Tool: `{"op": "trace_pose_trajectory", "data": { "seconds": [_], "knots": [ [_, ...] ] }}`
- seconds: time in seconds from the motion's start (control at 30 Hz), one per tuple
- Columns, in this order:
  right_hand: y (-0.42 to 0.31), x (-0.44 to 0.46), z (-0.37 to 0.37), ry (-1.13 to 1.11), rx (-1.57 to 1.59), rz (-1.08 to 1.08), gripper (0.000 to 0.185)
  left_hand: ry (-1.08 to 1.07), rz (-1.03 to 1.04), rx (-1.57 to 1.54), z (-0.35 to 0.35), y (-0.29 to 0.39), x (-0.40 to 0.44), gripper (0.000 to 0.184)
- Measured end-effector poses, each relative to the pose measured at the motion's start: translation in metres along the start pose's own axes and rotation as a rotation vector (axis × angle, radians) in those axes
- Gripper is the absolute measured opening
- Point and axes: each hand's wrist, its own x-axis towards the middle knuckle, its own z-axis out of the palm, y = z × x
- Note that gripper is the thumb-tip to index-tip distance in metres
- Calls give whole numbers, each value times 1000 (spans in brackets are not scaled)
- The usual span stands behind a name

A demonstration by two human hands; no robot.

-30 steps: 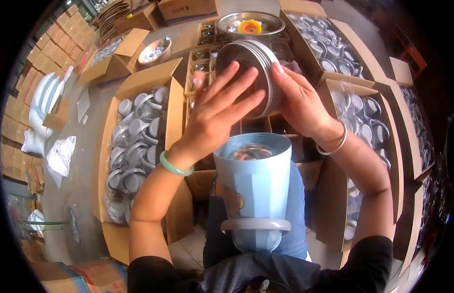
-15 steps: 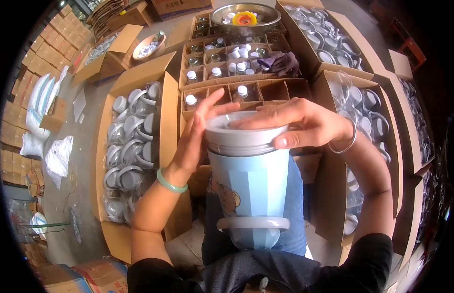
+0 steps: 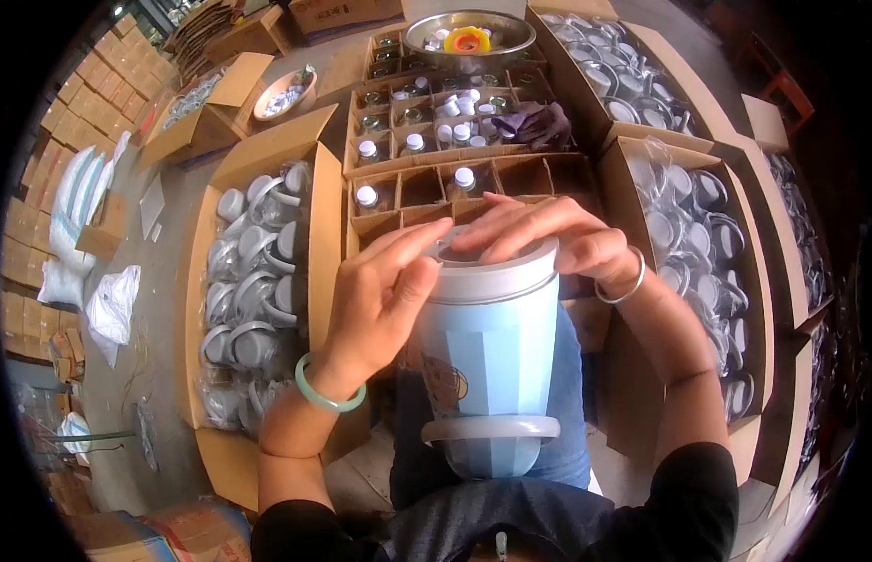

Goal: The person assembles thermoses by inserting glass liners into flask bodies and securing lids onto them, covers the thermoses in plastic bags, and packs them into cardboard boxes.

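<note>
A light blue faceted tumbler-like container (image 3: 497,347) stands on my lap, with a picture on its left side and a grey curved handle (image 3: 492,428) low at the front. A grey lid (image 3: 497,279) sits on its top, the rim close against the blue body. My left hand (image 3: 380,295) is closed at the lid's left edge, thumb in front and fingers over the rim. Across the lid's top lie the curved fingers of my right hand (image 3: 548,232), its thumb side at the right edge. Part of the lid's top is hidden under the fingers.
Open cartons of wrapped grey lids stand at the left (image 3: 253,272) and right (image 3: 698,244). Ahead is a divided carton (image 3: 426,157) with glass bottles, white caps and a dark glove (image 3: 539,126). Behind it sits a metal bowl (image 3: 469,47).
The lid has gone down onto the container; the ridges below its rim no longer show. My right hand has shifted over the lid's top, and my left fingers have come in over the rim.
</note>
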Motion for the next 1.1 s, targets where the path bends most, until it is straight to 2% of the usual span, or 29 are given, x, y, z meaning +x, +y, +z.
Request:
{"op": "trace_pose_trajectory", "data": {
  "seconds": [0.03, 0.1, 0.2, 0.23, 0.3, 0.37, 0.4, 0.43, 0.47, 0.5, 0.53, 0.57, 0.6, 0.63, 0.67, 0.7, 0.73, 0.77, 0.83, 0.9, 0.93, 0.97, 1.03, 1.07, 1.1],
  "knots": [
    [2, 1, 3, 71, 20, -8, 72, -1, 1, 0, 1, 5, -1, 68],
    [17, 2, 9, 146, -22, -81, 72, 77, 57, 70, 1, 11, -3, 47],
    [34, 1, 11, 182, -74, -25, 75, 88, 65, 149, 3, 3, -5, 47],
    [39, 1, 10, 178, -14, -6, 75, 87, 30, 196, 4, 4, -6, 46],
    [53, -2, 14, 216, 257, 42, 73, 113, 120, 268, 5, 12, -7, 46],
    [49, -1, 9, 174, 229, -36, 74, 115, 128, 285, 3, 11, -6, 49],
    [42, -7, 8, 261, 264, 106, 74, 137, 150, 224, 3, -2, -2, 50],
    [29, -8, 12, 345, 309, 253, 75, 94, 48, 48, 2, -12, 0, 56],
    [12, -6, 16, 460, 119, 188, 76, 96, -56, -159, 3, -31, 5, 62],
    [-11, 0, 20, 498, -182, 3, 66, 109, -157, -362, 7, -53, 11, 68],
    [-25, 0, 27, 429, -383, -70, 60, 104, -109, -612, 16, -73, 16, 68],
    [-35, -1, 35, 360, -590, -150, 54, 7, -237, -912, 20, -69, 10, 70],
    [-38, 1, 44, 319, -592, -43, 45, -24, -249, -925, 29, -72, 3, 72],
    [-31, 1, 46, 386, -567, 20, 45, -57, -270, -940, 35, -67, -1, 75],
    [-26, 0, 43, 372, -454, 116, 53, -4, -218, -809, 36, -63, -5, 73],
    [-20, -3, 36, 354, -351, 205, 62, 67, -91, -614, 34, -58, -9, 64],
    [-4, -11, 31, 380, -325, 78, 57, 92, -45, -415, 27, -43, -11, 60],
    [13, -12, 25, 387, -270, -4, 61, 114, -7, -219, 19, -26, -13, 56],
    [36, -17, 24, 413, 86, 27, 58, 138, 73, 148, 14, 9, -9, 34],
    [74, -18, 28, 431, 564, 54, 54, 146, 279, 463, 13, 47, -8, 30],
    [75, -15, 34, 426, 713, 19, 54, 143, 291, 495, 17, 59, -5, 28],
    [70, -20, 38, 433, 715, 25, 54, 106, 207, 465, 19, 57, -4, 27],
    [58, -17, 30, 516, 549, 183, 52, 213, 296, 444, 20, 29, -5, 28],
    [41, -14, 32, 555, 465, 220, 49, 270, 316, 329, 22, 20, -5, 25],
    [21, -12, 36, 552, 467, 214, 49, 214, 171, 157, 23, 2, -12, 34]
  ]
}}
